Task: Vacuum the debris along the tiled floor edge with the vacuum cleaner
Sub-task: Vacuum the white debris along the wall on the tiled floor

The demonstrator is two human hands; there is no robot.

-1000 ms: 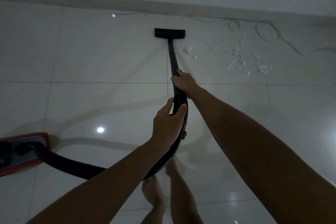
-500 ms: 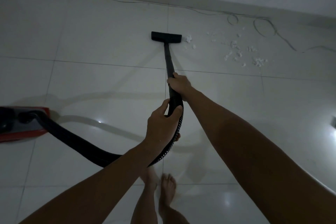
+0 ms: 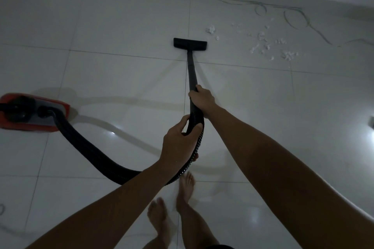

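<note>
Hands both hold the vacuum: the right hand (image 3: 202,100) grips the black wand (image 3: 191,73) with fingers curled round it, and the left hand (image 3: 179,141) holds the ribbed hose (image 3: 87,143) just behind it, thumb and fingers wrapped round. The floor nozzle (image 3: 190,44) lies flat on the tiled floor (image 3: 121,26) at twelve o'clock from the hands. White debris (image 3: 265,44) is scattered at two o'clock, near the wall edge, apart from the nozzle; one clump (image 3: 210,29) sits just beyond its right end. The red vacuum body (image 3: 30,113) rests at nine o'clock. A thin cable (image 3: 293,18) loops along the wall. Bare feet (image 3: 172,204) show at six o'clock.
</note>
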